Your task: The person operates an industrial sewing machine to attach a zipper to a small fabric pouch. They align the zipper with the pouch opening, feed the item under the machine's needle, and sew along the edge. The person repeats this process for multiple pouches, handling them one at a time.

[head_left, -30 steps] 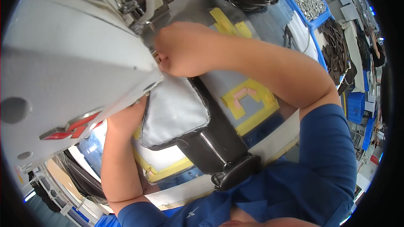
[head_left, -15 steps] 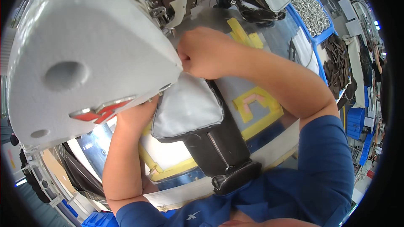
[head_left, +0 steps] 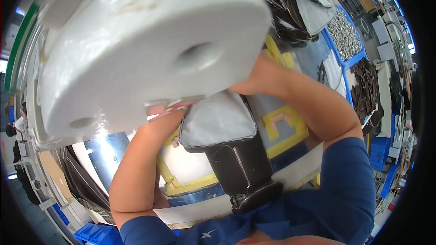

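Note:
A black zippered bag (head_left: pixel 240 168) with a pale grey lining panel (head_left: pixel 220 120) lies on the work table in front of me. Its upper end runs under the big white head of a sewing machine (head_left: pixel 150 59). My left hand (head_left: pixel 170 121) reaches in at the left edge of the lining, its fingers hidden behind the machine head. At the upper right edge of the bag is my right hand (head_left: pixel 255 78), fingers likewise covered by the machine. Whether either hand grips the bag cannot be seen.
Yellow tape (head_left: pixel 290 124) marks the table. Another black bag piece with grey lining (head_left: pixel 315 13) lies at the far right, beside a blue tray (head_left: pixel 326 36) of metal rings (head_left: pixel 344 34) and a pile of dark brown strips (head_left: pixel 364 81). Dark zippered material (head_left: pixel 84 179) hangs at the left.
My view has shifted, so the machine head covers more and hides my right fist, which showed before. The bag appears slightly farther right and lower in view.

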